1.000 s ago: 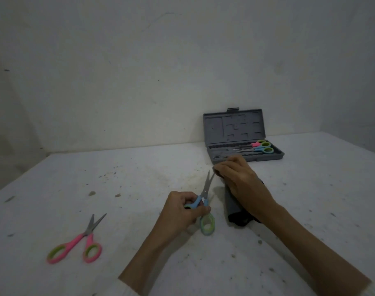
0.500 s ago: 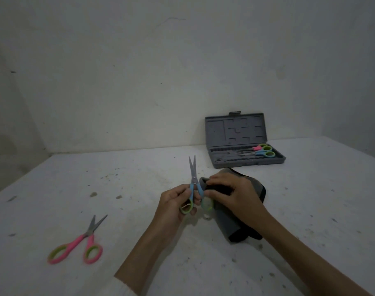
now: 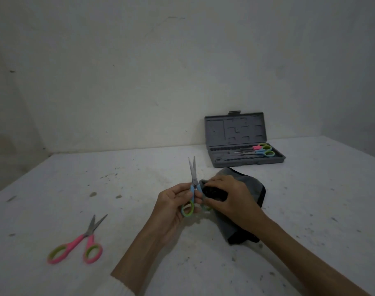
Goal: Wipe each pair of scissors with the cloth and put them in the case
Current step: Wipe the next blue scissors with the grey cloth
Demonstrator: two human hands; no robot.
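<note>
Left hand (image 3: 171, 207): pinching the blue scissors (image 3: 193, 184) by the handles, blades up and slightly apart
Right hand (image 3: 229, 197): grip closed on the grey cloth (image 3: 249, 186), right beside those handles
Case (image 3: 235, 130): open, behind the cloth, two pairs inside
Pink scissors (image 3: 77, 245): on the worktop (image 3: 96, 178), well left of the cloth

Blue scissors (image 3: 193, 184): metal blades, plastic handles; cloth (image 3: 249, 190) matt; case (image 3: 235, 130) plastic.

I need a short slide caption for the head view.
Both hands hold blue scissors against the cloth.
</note>
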